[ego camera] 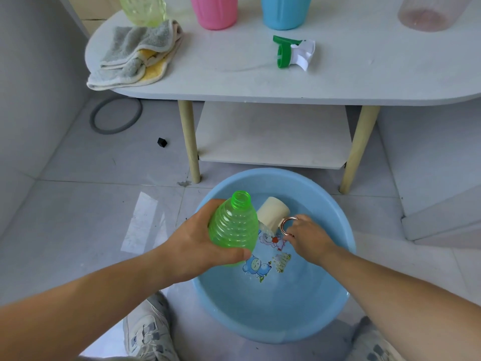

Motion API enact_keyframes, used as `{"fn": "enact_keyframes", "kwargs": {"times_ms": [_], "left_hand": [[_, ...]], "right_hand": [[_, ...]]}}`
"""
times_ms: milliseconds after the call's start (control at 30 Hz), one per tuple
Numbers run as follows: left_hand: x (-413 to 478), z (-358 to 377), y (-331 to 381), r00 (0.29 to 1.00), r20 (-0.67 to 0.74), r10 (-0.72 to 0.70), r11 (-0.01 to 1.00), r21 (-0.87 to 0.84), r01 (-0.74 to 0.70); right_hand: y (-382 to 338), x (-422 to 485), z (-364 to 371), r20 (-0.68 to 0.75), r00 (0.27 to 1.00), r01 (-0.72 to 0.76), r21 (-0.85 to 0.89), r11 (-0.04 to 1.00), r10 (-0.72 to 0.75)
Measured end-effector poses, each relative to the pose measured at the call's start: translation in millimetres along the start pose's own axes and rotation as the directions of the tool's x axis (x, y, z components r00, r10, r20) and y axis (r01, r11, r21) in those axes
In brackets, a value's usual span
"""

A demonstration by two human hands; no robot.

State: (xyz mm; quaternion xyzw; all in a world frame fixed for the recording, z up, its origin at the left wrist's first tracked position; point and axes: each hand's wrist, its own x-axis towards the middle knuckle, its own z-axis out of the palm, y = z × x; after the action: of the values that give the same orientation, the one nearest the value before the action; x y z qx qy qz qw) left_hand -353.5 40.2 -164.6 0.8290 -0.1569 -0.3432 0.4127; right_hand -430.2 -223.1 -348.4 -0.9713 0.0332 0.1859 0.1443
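Up at the back, table point(234, 74): white top with rounded ends on pale wooden legs, with a white lower shelf point(273, 134) under it.
Basin point(273, 175): round, light blue, on the grey floor tiles in front of the table legs; it holds shallow water, and cartoon figures are printed on its bottom.
Cloths point(135, 56): grey and yellow, folded in a loose heap on the table's left end, slightly overhanging the edge.
Row on the far table edge: a clear yellow-green bottle point(143, 9) behind the cloths, a pink container point(214, 11), a blue container point(285, 11), and a pale pink translucent one point(426, 16) well off to the right.
Green bottle point(231, 225): ribbed, translucent and uncapped, with its neck pointing up and away; it is held above the basin's left side, just beside the cup.
Left hand point(197, 246): wrapped round the green bottle's lower body, with the thumb across the near side.
Right hand point(309, 238): over the water, with fingers curled onto the cup's ring handle point(287, 226).
Cup point(272, 213): cream, tipped on its side inside the basin with its mouth down at the water; whether it touches the bottle cannot be told.
Spray head point(292, 50): green and white, lying on the table in front of the blue container.
Shoes point(148, 332): pale, on either side of the basin's near rim.
Floor, left: a grey ring point(115, 114) and a small black block point(162, 142).
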Motion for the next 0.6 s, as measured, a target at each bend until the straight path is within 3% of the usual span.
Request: {"fn": "enact_keyframes", "kwargs": {"times_ms": [133, 300, 433, 500, 600], "left_hand": [[-3, -4, 2, 1.0, -0.005, 0.012, 1.0, -0.024, -0.012], [-8, -9, 9, 0.998, -0.042, 0.05, 0.994, -0.095, -0.054], [-14, -18, 17, 0.993, -0.062, 0.096, 0.983, -0.151, -0.104], [-17, -22, 23, 0.99, -0.076, 0.116, 0.977, -0.173, -0.127], [-19, -27, 32, 0.984, -0.083, 0.159, 0.962, -0.213, -0.173]], "right_hand": [[-14, -7, -8, -0.003, 0.995, -0.093, 0.279, 0.956, 0.098], [-25, -10, -39, 0.073, 0.964, -0.234, 0.691, 0.684, 0.256], [-32, -22, -85, 0.125, 0.967, -0.197, 0.919, 0.342, 0.221], [-38, -29, -113, 0.085, 0.975, -0.138, 0.956, 0.26, 0.204], [-48, -41, -154, 0.01, 0.975, -0.063, 0.97, 0.233, 0.222]]}}
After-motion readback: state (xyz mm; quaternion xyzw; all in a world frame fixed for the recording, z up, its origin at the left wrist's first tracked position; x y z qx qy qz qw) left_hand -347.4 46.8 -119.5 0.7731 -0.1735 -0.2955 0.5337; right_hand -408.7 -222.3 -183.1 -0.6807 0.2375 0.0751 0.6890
